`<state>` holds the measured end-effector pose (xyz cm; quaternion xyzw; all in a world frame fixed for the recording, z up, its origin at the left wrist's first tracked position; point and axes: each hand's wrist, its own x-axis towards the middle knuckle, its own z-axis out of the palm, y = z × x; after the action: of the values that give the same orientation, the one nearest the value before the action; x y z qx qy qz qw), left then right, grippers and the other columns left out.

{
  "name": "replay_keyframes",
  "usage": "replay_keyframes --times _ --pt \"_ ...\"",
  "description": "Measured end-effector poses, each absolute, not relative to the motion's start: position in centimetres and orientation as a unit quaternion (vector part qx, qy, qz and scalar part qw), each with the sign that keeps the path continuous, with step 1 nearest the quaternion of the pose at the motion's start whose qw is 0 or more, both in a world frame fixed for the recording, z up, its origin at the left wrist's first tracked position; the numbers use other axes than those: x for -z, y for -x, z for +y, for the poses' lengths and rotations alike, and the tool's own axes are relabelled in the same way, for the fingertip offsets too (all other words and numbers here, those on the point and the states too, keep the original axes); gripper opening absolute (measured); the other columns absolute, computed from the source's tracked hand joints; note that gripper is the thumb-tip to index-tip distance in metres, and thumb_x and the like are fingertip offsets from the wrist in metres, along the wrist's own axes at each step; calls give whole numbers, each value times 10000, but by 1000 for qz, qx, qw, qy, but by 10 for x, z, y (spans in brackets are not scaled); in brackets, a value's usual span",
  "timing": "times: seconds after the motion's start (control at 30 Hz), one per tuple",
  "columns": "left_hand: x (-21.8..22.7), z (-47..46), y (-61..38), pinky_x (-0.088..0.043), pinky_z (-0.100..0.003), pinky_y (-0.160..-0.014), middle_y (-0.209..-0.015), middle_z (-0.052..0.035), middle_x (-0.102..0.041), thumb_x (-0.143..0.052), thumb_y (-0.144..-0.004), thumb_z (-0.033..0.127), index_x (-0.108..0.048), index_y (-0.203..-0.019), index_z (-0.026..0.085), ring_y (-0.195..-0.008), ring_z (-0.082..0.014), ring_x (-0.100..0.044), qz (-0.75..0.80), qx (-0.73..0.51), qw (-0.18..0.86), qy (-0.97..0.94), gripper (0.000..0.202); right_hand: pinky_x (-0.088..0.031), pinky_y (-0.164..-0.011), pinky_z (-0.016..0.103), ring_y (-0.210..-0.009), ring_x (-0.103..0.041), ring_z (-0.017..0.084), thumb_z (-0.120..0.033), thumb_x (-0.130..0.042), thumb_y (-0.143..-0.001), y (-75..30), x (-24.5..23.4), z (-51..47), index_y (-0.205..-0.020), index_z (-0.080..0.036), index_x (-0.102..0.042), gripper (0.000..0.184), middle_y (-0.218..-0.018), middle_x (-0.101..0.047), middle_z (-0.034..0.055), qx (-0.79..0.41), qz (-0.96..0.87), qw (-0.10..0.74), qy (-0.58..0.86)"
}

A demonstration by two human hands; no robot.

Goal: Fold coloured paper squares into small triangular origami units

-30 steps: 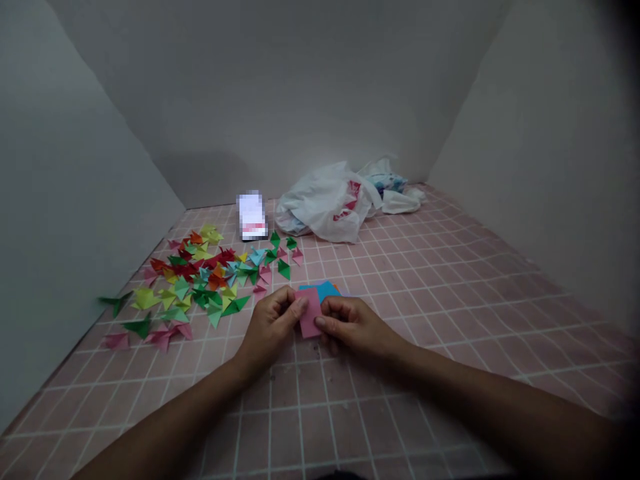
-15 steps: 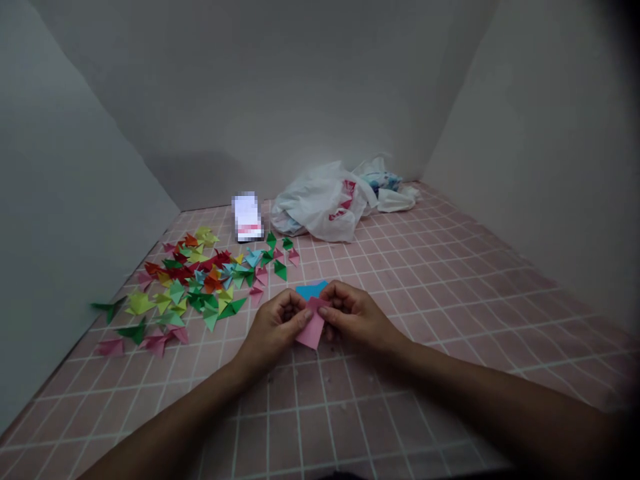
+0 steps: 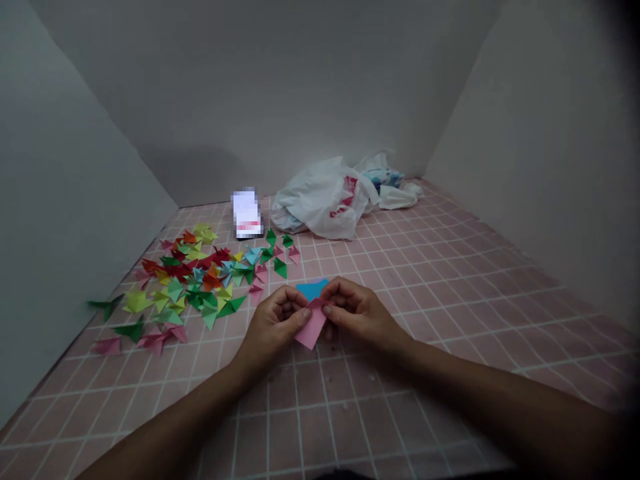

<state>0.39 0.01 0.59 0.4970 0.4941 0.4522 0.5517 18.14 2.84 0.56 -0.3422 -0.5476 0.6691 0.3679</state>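
Head view, clock centred on the pink sheet (image 3: 310, 330), 12 pointing away from the person. The sheet is sitting between both hands, one corner pointing toward 6, its upper end being gripped at 11 and 1. Step in hand, as judged: a fold is being worked at that upper end. For good work, edges should be meeting exactly before any pressing; thumbs should be running outward from the middle while the fingers are backing the layers firmly. A slack pinch would probably be letting the layers slip and the crease skew.

Left hand (image 3: 275, 325), at 9: half curled, grasping the sheet, thumb lying on its near face, fingers bending behind. Right hand (image 3: 364, 313), at 3: curled more tightly, thumb and forefinger pinching the corner at 1; the remaining fingers are partly hiding beneath. The number of layers under the thumbs: cannot tell.

Around: blue paper (image 3: 311, 289) is lying at 12, just beyond the sheet, the hands partly covering it. Folded pieces (image 3: 207, 314) in many colours are spreading from 9 to 11, apart from the left hand. Farther off, a phone (image 3: 247, 213) is glowing at 11, and a white bag (image 3: 315, 197) is slumping at 12.
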Motion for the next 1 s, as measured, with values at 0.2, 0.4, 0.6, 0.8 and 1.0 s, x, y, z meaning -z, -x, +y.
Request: replay_keyframes --times 0.2,0.4,0.6,0.8,1.0 --pt "-5 -2 -6 -364 -214 -550 -667 31 -563 -760 -726 358 -590 -828 178 -578 -101 -495 484 -456 578 -474 268 -442 -464 222 -455 -569 106 -247 -667 -777 -181 -5 27 -853 -209 -541 152 -552 -593 -63 -676 -547 359 340" --pt "-6 -5 -7 -372 -220 -587 -690 24 -586 -740 -714 269 -600 -795 180 -617 -107 -517 462 -490 603 -428 185 -491 -500 243 -481 -607 116 -243 -635 -811 -182 -2 26 -833 -201 -598 60 -560 -630 -40 -685 -542 383 300" --pt "-7 -7 -6 -340 -224 -564 -640 28 -562 -698 -709 233 -634 -760 173 -578 -101 -473 466 -491 600 -426 102 -496 -517 251 -507 -631 132 -209 -620 -812 -183 1 27 -803 -183 -635 31 -567 -667 -9 -698 -522 395 289" --pt "-6 -5 -6 -365 -226 -582 -669 23 -572 -702 -722 243 -628 -775 173 -596 -107 -496 455 -500 614 -408 115 -494 -562 247 -542 -623 115 -187 -622 -819 -184 -6 25 -791 -170 -644 40 -598 -665 -6 -674 -546 397 300" --pt "-6 -4 -6 -377 -209 -575 -708 19 -602 -744 -718 250 -654 -832 171 -620 -104 -515 463 -511 570 -446 166 -498 -536 237 -529 -636 119 -175 -608 -828 -184 3 29 -822 -175 -610 6 -599 -673 -12 -696 -524 415 262"
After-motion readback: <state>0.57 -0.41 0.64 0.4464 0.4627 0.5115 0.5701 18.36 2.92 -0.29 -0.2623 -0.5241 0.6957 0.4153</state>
